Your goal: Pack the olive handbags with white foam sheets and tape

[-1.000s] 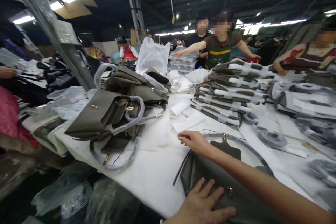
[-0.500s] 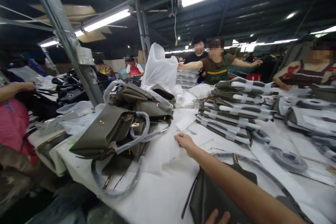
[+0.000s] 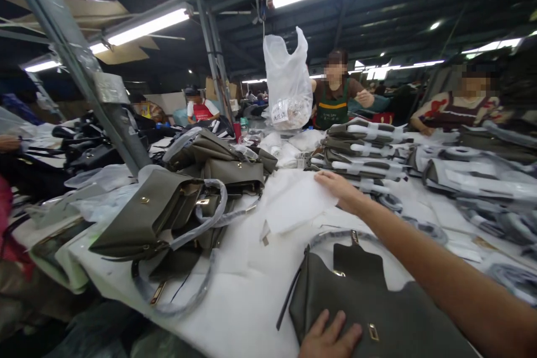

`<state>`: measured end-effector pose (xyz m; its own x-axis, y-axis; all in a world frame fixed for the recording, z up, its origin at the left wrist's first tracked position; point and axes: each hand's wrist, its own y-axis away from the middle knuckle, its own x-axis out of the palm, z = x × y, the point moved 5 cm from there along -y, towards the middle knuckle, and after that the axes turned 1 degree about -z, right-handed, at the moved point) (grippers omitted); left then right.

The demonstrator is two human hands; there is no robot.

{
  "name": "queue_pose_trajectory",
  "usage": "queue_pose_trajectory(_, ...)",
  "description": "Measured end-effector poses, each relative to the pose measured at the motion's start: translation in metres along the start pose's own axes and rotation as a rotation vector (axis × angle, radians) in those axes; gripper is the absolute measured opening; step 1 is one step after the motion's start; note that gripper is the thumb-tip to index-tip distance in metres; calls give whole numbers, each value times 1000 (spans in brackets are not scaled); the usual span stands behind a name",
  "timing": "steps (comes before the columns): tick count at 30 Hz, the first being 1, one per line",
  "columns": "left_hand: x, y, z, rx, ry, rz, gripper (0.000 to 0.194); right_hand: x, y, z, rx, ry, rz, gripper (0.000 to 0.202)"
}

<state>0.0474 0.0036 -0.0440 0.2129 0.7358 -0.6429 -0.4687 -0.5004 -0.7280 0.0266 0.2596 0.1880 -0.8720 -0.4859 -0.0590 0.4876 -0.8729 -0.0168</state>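
My left hand (image 3: 331, 337) lies with fingers spread on an olive-green handbag (image 3: 352, 296) at the bottom of the view. Gold fittings and a wrapped strap show on that bag. Stretched out beyond it, my right hand (image 3: 338, 185) pinches the edge of a thin white sheet (image 3: 296, 204), which rests partly on the white-covered table (image 3: 235, 296). To the left sits a pile of similar handbags, the nearest handbag (image 3: 142, 207) with its handle wrapped in clear film.
Flat handbags with white wrapping (image 3: 364, 151) are stacked at the back right. A co-worker in a green apron (image 3: 331, 109) holds up a white plastic bag (image 3: 287, 84). A metal post (image 3: 84, 61) rises at the left. More workers sit farther off.
My right hand has moved right in the view and now grips the white sheet, drawn out over the table. The co-worker's plastic bag is raised higher. More of my handbag shows.
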Motion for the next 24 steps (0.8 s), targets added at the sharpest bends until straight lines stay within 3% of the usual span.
queue_pose_trajectory(3,-31,-11,13,-32,30,-123,35,-56,41,50,-93,52,30,32)
queue_pose_trajectory(5,-44,-19,17,-21,91,-48,45,-78,83,92,-342,286,88,29)
queue_pose_trajectory(7,-53,-25,19,-9,164,88,51,-80,131,122,-593,626,177,21)
queue_pose_trajectory(9,-61,-29,20,-31,245,248,54,-67,175,127,-770,930,316,10)
queue_pose_trajectory(11,-66,-33,21,-82,339,421,56,-48,209,105,-853,1100,500,17)
queue_pose_trajectory(13,-71,-38,22,-154,429,552,57,-33,231,63,-835,1121,680,30)
queue_pose_trajectory(17,-78,-48,21,-232,563,600,54,-28,249,-37,-602,1000,887,24)
queue_pose_trajectory(19,-78,-49,20,-252,593,590,51,-36,251,-71,-504,909,923,16)
queue_pose_trajectory(21,-76,-46,18,-264,598,594,48,-45,252,-88,-446,804,920,13)
queue_pose_trajectory(24,-74,-42,17,-279,594,629,41,-58,247,-93,-343,646,883,16)
